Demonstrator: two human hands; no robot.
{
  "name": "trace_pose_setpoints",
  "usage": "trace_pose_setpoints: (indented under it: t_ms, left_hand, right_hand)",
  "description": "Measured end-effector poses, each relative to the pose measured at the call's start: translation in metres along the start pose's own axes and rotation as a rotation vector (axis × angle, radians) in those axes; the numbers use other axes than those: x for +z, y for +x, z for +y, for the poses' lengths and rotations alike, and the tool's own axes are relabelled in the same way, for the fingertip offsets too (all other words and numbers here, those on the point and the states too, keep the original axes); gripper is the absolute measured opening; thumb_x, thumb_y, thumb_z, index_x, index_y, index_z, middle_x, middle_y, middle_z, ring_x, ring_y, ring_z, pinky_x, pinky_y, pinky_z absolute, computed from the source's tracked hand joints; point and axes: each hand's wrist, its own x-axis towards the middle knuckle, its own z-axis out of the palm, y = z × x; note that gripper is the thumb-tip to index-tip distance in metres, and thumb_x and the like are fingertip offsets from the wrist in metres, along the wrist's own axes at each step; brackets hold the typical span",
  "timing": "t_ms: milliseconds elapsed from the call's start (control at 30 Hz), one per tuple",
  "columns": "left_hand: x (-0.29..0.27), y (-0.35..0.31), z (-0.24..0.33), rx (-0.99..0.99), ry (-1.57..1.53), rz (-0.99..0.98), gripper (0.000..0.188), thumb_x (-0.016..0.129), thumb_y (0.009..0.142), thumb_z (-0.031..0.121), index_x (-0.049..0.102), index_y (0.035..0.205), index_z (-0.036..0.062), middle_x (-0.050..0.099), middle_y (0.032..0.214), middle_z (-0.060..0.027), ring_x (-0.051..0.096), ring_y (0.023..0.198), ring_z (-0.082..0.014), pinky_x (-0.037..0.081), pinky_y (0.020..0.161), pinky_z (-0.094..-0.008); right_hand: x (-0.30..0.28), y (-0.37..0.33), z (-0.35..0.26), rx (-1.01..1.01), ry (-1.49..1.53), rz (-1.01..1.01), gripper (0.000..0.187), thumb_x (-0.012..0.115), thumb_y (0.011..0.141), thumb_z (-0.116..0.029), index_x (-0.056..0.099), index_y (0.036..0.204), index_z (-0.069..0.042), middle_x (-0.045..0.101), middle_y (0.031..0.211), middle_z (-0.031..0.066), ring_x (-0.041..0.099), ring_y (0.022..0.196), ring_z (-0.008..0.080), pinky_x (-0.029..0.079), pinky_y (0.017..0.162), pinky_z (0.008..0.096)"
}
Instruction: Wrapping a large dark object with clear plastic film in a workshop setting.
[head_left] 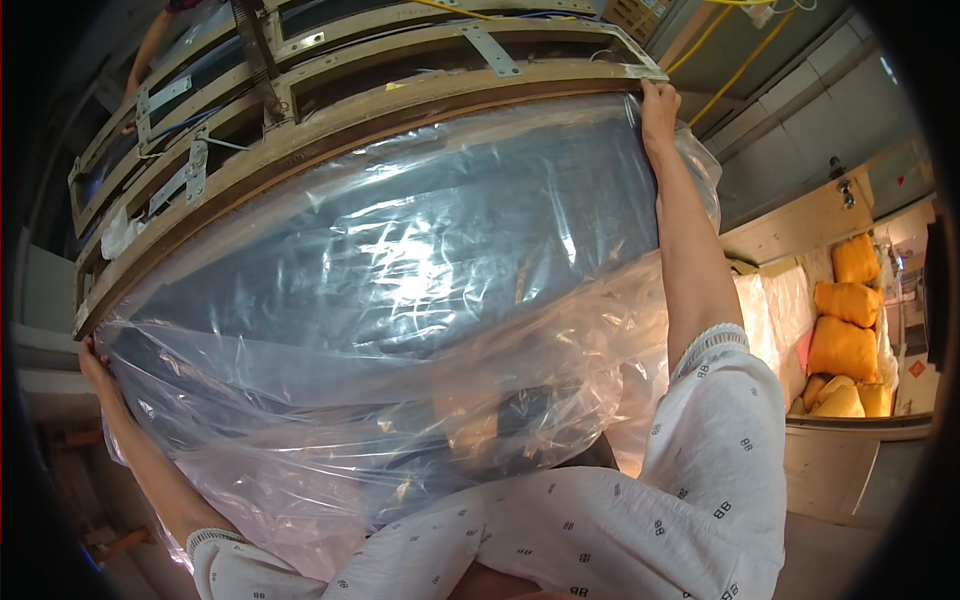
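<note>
White patterned shirt [565,515], clear plastic sheet [400,270], right hand [659,112] with fingers bent at wooden frame's [300,144] corner, left hand [96,368] at opposite corner, both grips unclear.

Stretched with both arms across clear plastic sheeting [270,365], wrinkled and glossy over a dark surface [500,190]. Touching right end of slatted wooden frame [340,118] with right hand [660,105], fingers bent at the corner. At left end with left hand [95,365], grip partly hidden. Fitted to frame: metal brackets [490,50]. Visible at right: orange bundles [842,345], yellow cables [741,65]. Upper left: another person's arm [150,52].
</note>
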Motion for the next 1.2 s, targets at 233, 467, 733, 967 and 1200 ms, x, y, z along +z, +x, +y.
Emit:
trace_pose_setpoints:
  t_ms: [233, 467, 733, 967, 1200]
  left_hand:
    - [-0.014, 0.0, 0.012, 0.077, 0.117, -0.051, 0.031, 0.046, 0.085, 0.038, 0.059, 0.093, 0.0105, 0.058, 0.085, 0.0033, 0.048, 0.071, -0.0065, 0.031, 0.056, -0.02]
    - [-0.058, -0.033, 0.067, 0.438, 0.664, -0.349, 0.032, 0.056, 0.084, 0.035, 0.061, 0.093, 0.004, 0.058, 0.087, -0.001, 0.05, 0.078, -0.01, 0.041, 0.068, -0.0239]
    - [-0.194, -0.072, 0.118, 0.58, 1.859, -0.037, 0.024, 0.056, 0.077, 0.02, 0.061, 0.095, 0.0058, 0.063, 0.091, -0.0137, 0.059, 0.086, -0.0295, 0.046, 0.076, -0.0397]
    - [0.218, -0.332, 0.187, 0.627, 0.791, -0.834, 0.036, 0.054, 0.084, 0.033, 0.061, 0.098, -0.0003, 0.061, 0.09, -0.0148, 0.058, 0.086, -0.0234, 0.044, 0.077, -0.0309]
    - [0.421, -0.523, 0.198, 1.043, 0.59, -0.947, 0.043, 0.059, 0.077, 0.044, 0.061, 0.08, 0.0006, 0.058, 0.083, -0.0148, 0.055, 0.081, -0.0283, 0.043, 0.071, -0.0355]
  right_hand:
    - [0.011, 0.01, 0.021, -0.027, 0.002, 0.012, 0.048, 0.046, 0.084, -0.042, 0.054, 0.089, 0.005, 0.047, 0.103, 0.027, 0.043, 0.1, 0.0379, 0.032, 0.089, 0.0413]
    - [-0.052, -0.006, 0.008, 0.536, 1.226, -0.005, 0.03, 0.049, 0.085, -0.034, 0.05, 0.071, -0.008, 0.055, 0.082, 0.014, 0.052, 0.083, 0.0242, 0.041, 0.072, 0.0353]
    - [-0.117, -0.118, -0.048, 0.776, 1.537, -0.37, 0.022, 0.057, 0.083, -0.026, 0.048, 0.07, -0.009, 0.052, 0.077, 0.0064, 0.049, 0.078, 0.0194, 0.042, 0.072, 0.0314]
    - [-0.121, -0.13, -0.042, 0.586, 1.459, -0.408, 0.017, 0.054, 0.085, -0.023, 0.051, 0.079, -0.007, 0.052, 0.081, 0.0051, 0.05, 0.081, 0.0158, 0.042, 0.076, 0.0291]
    - [-0.114, -0.143, -0.073, -0.126, 0.485, -0.487, 0.031, 0.05, 0.085, -0.03, 0.055, 0.096, -0.001, 0.056, 0.093, 0.008, 0.053, 0.09, 0.0215, 0.04, 0.083, 0.0337]
